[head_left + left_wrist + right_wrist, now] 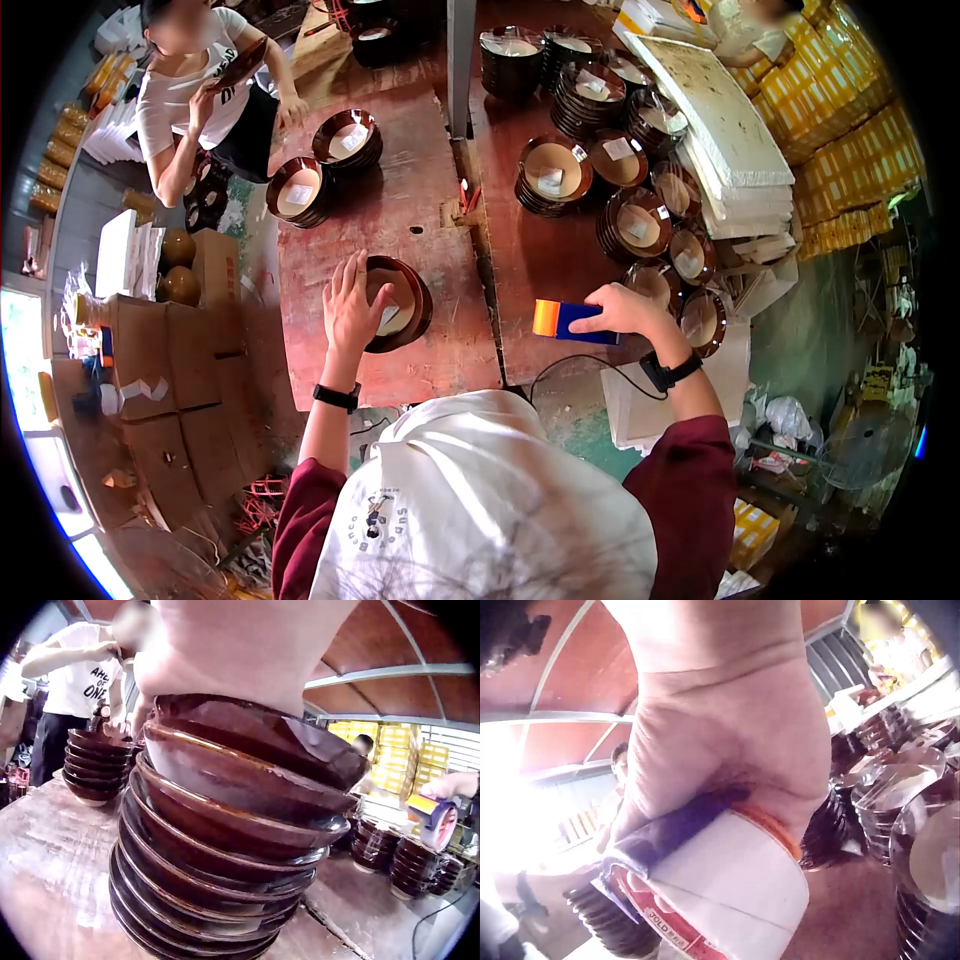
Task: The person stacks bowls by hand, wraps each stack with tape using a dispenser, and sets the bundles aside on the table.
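A stack of glossy dark-brown bowls (422, 305) stands on the reddish tabletop before me, a white label inside its top bowl. My left hand (347, 305) rests on the left rim of that stack, fingers straight and thumb spread over the opening. In the left wrist view the bowls (232, 817) lean a little, several high. To the right, my right hand (625, 310) grips a blue and orange tape dispenser (575, 322). Its wide roll of tape (727, 877) shows in the right wrist view under the palm.
Two more bowl stacks (347, 138) stand at the far left of the table. Many wrapped stacks (638, 228) crowd the right side, beside white foam boards (715, 110). A metal post (460, 70) rises at the back. A person (205, 90) stands at the far left holding a bowl.
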